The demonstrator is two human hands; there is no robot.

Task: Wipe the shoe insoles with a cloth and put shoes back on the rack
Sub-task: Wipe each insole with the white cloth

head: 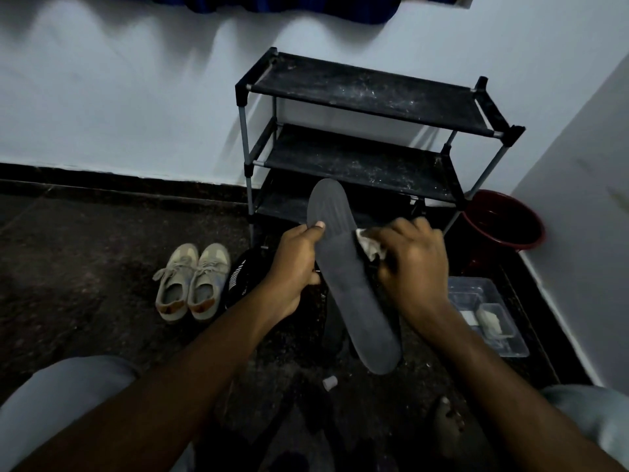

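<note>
My left hand (295, 267) grips a long dark grey insole (343, 277) by its left edge, thumb on top, holding it up in front of the rack. My right hand (412, 264) holds a small crumpled white cloth (371, 245) pressed against the insole's right edge. The black three-shelf shoe rack (371, 97) stands against the white wall, its upper two shelves dusty and bare. A pair of beige sneakers (192, 281) sits on the dark floor to the left. A black shoe (241, 277) lies partly hidden behind my left hand.
A dark red bucket (503, 219) stands right of the rack by the side wall. A clear plastic box (486, 315) with small items lies on the floor at right. A small white cap (330, 383) lies near my knees. Dark stone floor spreads to the left.
</note>
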